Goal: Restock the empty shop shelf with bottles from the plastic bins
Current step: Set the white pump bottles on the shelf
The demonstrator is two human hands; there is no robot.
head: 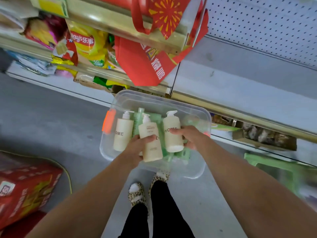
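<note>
Feed check: a clear plastic bin (188, 169) with an orange side latch (107, 122) sits on the grey floor, right at the foot of the shop racks. I count three cream pump bottles in or over it, nozzles pointing away from the person. The left hand (137, 149) grips the middle cream plastic pump bottle (151, 145), with the thumb curled across its front near the label and the fingers hidden behind. The right hand (191, 137) grips the right cream plastic pump bottle (172, 134), with the thumb pressed across the printed letters and the fingers wrapped round the far side. Both bottles are over the bin's inside; I cannot tell whether either is lifted off the contents beneath. The third cream plastic pump bottle (123, 134) lies along the bin's left wall, just beside the middle one. Under all three I see pale green packs (158, 118), too blurred to read. The bare grey metal shelf (240, 86) with white pegboard backing (265, 23) is up and right of the bin. Left of it are stocked racks with a yellow crisp bag (87, 45) and red paper gift bags (145, 66) hanging off the rail. The low shelf right of the bin holds brown cartons (264, 136). A red printed carton (22, 191) stands on the floor lower left, well apart from the bin. Leopard-print slippers (137, 197) and black trousers (163, 212) show between the forearms
</note>
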